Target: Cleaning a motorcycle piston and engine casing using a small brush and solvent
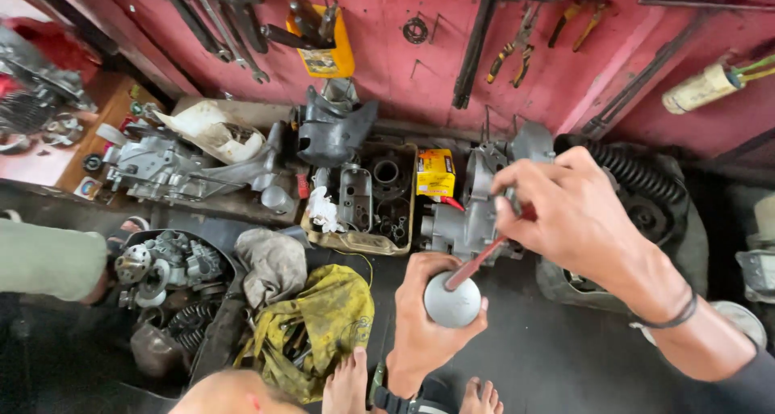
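Nearest to me are two bare feet (349,382) on the dark floor (557,357), and just above them the left hand (424,325), its grip clenched around a round grey metal piston (450,302) held crown-up. The right hand (565,216), beyond the piston and to its right, has its grip closed on a red-handled tool (483,258), probably a screwdriver; the tool's tip rests on the piston's crown. Judging by that, the work on the piston is in mid-course: the crown looks fairly clean and even, though whether it is finished I cannot tell. One piston, one tool in hand.

Left of the piston lies one yellow rag (319,325), and past it one grey cloth (273,264). Farther left sits a dark tub (173,289) with several engine parts heaped inside, too tangled to count.

Behind the piston stands one grey engine casing (468,212), and to the right of that one black coil spring (634,172). Left of the casing are one small yellow box (435,172) and one shallow tray (363,240) of greasy parts.

Farthest from the piston, on the red wall (387,67), hang two pairs of orange-handled pliers (510,54) and a cluster of spanners (226,22).
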